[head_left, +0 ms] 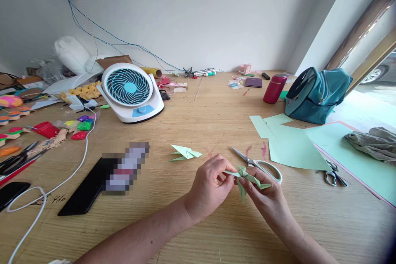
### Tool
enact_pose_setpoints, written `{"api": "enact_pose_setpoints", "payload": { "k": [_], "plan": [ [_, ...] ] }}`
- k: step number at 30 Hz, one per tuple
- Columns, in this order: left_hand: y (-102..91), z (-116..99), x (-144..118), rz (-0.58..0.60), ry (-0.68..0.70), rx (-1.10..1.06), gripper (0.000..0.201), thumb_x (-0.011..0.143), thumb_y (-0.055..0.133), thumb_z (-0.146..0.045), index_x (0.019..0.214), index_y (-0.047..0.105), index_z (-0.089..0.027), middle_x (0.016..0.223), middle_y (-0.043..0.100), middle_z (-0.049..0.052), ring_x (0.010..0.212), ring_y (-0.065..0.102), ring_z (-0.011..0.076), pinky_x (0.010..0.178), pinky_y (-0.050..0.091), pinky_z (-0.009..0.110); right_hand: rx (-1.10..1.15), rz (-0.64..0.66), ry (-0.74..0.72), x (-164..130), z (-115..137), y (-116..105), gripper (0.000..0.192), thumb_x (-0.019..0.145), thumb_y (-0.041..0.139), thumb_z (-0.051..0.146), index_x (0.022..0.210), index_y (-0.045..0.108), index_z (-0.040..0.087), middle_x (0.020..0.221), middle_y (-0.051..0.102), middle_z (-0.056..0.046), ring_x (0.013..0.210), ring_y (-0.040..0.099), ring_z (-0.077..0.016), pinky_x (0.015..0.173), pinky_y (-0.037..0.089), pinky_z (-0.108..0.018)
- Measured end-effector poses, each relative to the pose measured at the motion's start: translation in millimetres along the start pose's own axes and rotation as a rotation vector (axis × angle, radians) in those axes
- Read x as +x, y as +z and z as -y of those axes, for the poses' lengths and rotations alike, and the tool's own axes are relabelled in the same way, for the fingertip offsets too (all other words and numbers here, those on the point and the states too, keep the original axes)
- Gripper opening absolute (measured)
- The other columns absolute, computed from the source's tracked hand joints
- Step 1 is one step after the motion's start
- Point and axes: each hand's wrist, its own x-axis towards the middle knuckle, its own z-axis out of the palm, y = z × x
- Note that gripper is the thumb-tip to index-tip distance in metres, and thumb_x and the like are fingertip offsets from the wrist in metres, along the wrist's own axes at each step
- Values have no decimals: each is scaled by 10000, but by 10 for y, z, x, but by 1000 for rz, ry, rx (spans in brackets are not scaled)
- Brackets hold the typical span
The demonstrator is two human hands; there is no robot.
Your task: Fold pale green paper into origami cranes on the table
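Note:
Between my two hands is a light green folded paper figure (pixel 242 172) with several pointed flaps, raised over the table. My left hand (pixel 213 179) pinches a narrow flap at its left end between thumb and fingertips. The thumb and fingers of my right hand (pixel 264 192) close on its right side, and one flap hangs down between the hands. Another folded green paper figure (pixel 185 152) lies on the table to the left of my hands. Just behind my right hand are white-handled scissors (pixel 260 165), partly hidden by it, with their blades pointing back left.
Green paper sheets (pixel 293 148) lie at right, by smaller scissors (pixel 332 174), a teal bag (pixel 317 95) and a red flask (pixel 274 88). At left stand a white fan (pixel 131 93), a black tablet-like slab (pixel 88 187), a white cable (pixel 83 161) and craft clutter.

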Motion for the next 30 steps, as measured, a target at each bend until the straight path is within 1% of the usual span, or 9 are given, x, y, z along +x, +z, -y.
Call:
{"api": "enact_pose_setpoints", "payload": {
  "k": [4, 6, 8, 10, 13, 16, 19, 24, 30],
  "plan": [
    [-12, 33, 2, -9, 157, 102, 226, 800, 545, 15, 876, 651, -169, 816, 639, 24, 731, 613, 129, 635, 506, 228, 107, 64, 41, 9, 4, -2, 259, 879, 652, 488, 880, 691, 232, 780, 641, -26, 762, 566, -197, 710, 467, -294],
    [-21, 39, 12, -18, 212, 145, 210, 826, 554, 3, 881, 654, -173, 810, 648, 22, 752, 618, 137, 683, 507, 252, 119, 62, 55, 16, -10, -9, 254, 891, 642, 477, 869, 688, 228, 782, 642, -28, 776, 568, -194, 731, 468, -299],
    [-30, 36, 24, -29, 251, 170, 193, 846, 562, -11, 886, 653, -177, 816, 657, 19, 765, 624, 139, 721, 510, 267, 102, 49, 49, 21, -19, -15, 253, 871, 672, 472, 834, 681, 221, 771, 628, -25, 760, 549, -186, 717, 458, -295],
    [-41, 28, 33, -44, 268, 189, 190, 848, 573, -17, 900, 652, -182, 832, 663, 17, 779, 631, 140, 755, 514, 278, 95, 38, 25, 21, -15, -15, 260, 853, 695, 468, 794, 666, 217, 754, 605, -17, 736, 524, -174, 685, 442, -283],
    [-60, 15, 35, -58, 282, 212, 180, 848, 586, -29, 911, 648, -186, 857, 659, 24, 817, 643, 148, 784, 520, 283, 117, 11, 8, 10, 10, -4, 276, 851, 703, 451, 737, 620, 214, 695, 541, 7, 655, 457, -142, 588, 387, -252],
    [-74, 6, 27, -61, 312, 241, 170, 851, 591, -33, 916, 639, -183, 868, 652, 31, 823, 644, 150, 781, 525, 281, 143, 2, 1, -3, 29, 6, 235, 874, 682, 428, 781, 621, 221, 676, 510, 22, 616, 413, -126, 556, 357, -241],
    [-83, -3, 21, -72, 342, 250, 173, 846, 595, -26, 916, 624, -182, 867, 653, 31, 804, 642, 147, 771, 525, 281, 101, 8, -28, -4, 33, 4, 203, 897, 654, 410, 816, 642, 225, 715, 532, 10, 666, 442, -141, 601, 379, -254],
    [-103, -19, 20, -67, 396, 264, 175, 850, 596, -29, 924, 608, -187, 867, 666, 31, 775, 632, 139, 698, 516, 253, 4, 15, -104, -18, 39, -15, 173, 925, 619, 372, 831, 635, 228, 797, 571, -12, 783, 493, -175, 726, 404, -288],
    [-118, -23, 23, -64, 443, 300, 178, 841, 597, -29, 920, 587, -188, 867, 672, 32, 743, 617, 133, 674, 515, 250, 65, 35, -115, -33, 9, -13, 117, 928, 626, 338, 850, 630, 251, 838, 565, -8, 808, 507, -177, 733, 416, -293]
  ]
}}
